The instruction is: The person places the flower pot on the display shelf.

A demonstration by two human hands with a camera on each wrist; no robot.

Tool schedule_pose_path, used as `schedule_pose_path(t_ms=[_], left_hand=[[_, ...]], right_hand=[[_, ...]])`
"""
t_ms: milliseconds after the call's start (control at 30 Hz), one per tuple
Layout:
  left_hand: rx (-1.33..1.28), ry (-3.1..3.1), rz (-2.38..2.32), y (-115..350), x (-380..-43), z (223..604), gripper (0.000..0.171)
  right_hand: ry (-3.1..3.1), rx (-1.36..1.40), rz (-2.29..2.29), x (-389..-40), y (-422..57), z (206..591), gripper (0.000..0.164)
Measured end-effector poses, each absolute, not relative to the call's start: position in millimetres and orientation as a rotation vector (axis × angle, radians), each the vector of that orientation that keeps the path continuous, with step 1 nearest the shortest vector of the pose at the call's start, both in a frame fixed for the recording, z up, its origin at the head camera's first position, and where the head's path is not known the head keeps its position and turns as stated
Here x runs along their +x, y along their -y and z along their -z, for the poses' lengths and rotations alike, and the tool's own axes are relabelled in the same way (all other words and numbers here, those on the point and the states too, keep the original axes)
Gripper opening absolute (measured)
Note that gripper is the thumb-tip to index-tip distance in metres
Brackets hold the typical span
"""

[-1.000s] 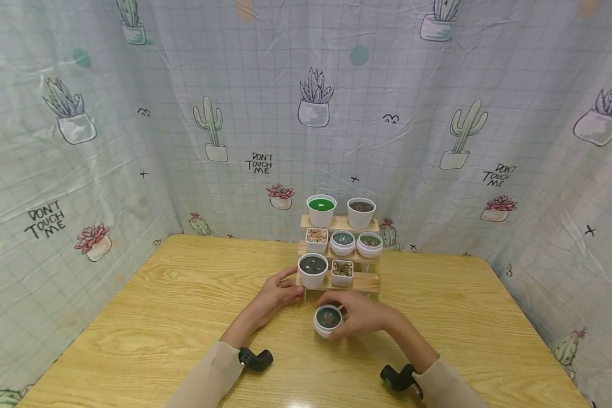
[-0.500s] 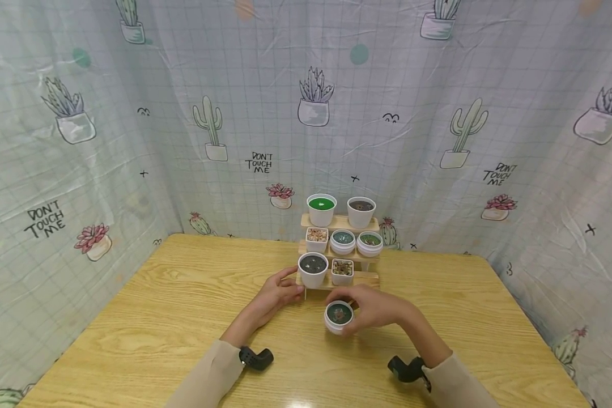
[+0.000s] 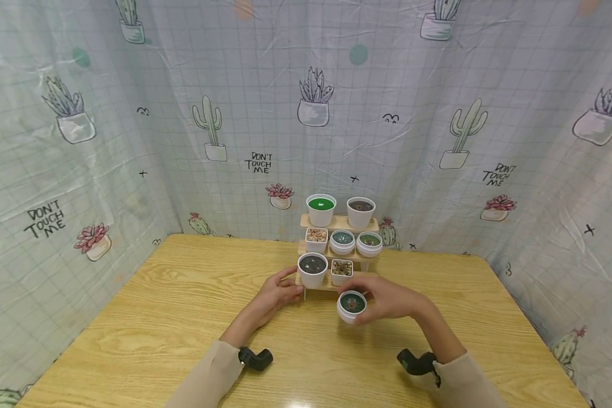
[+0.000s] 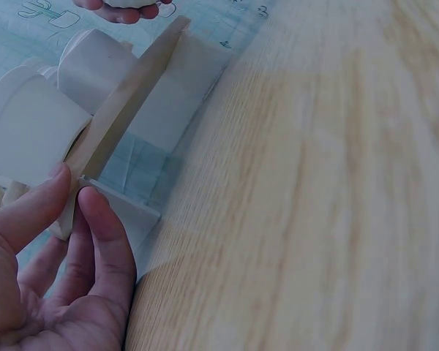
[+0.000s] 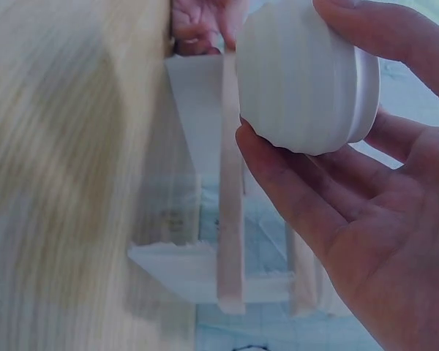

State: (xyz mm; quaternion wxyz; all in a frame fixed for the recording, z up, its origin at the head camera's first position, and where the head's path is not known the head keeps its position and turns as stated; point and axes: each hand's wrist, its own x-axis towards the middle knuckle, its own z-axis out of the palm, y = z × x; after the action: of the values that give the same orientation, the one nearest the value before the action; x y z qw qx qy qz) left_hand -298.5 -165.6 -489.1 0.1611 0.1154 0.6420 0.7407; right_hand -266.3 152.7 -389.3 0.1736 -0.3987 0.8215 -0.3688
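My right hand (image 3: 390, 299) grips a small round white pot (image 3: 352, 309) with a dark green top and a reddish figure in it. In the right wrist view the pot (image 5: 300, 80) shows ribbed sides and is held up off the table, in front of the bottom step. My left hand (image 3: 274, 293) pinches the left end of the tiered wooden stand's (image 3: 324, 287) bottom step, thumb above and fingers below, as the left wrist view shows. On that step stand a round white pot (image 3: 313, 275) with a dark grey top and a square pot (image 3: 342, 273) of pebbles.
On the middle step are a square pot (image 3: 317, 241) of pale stones and two round pots, one blue-green (image 3: 342, 242), one green (image 3: 369, 245). The top step carries a bright green pot (image 3: 321, 209) and a grey-brown one (image 3: 360, 212). A cactus-print curtain (image 3: 387, 141) hangs behind the table (image 3: 209, 272).
My right hand has carried the round pot to the right and a little farther away, toward the right part of the bottom step. My left hand has stayed at the stand's left end.
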Motion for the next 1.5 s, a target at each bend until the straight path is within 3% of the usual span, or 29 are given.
schedule_pose_path(t_ms=[633, 1500], left_hand=[[0.309, -1.846, -2.112, 165, -300, 491, 0.071], [0.279, -1.839, -2.130, 164, -300, 491, 0.070]], right_hand=[[-2.515, -0.953, 1.160, -277, -188, 381, 0.058], [-2.665, -0.765, 1.365, -292, -190, 409, 0.061]])
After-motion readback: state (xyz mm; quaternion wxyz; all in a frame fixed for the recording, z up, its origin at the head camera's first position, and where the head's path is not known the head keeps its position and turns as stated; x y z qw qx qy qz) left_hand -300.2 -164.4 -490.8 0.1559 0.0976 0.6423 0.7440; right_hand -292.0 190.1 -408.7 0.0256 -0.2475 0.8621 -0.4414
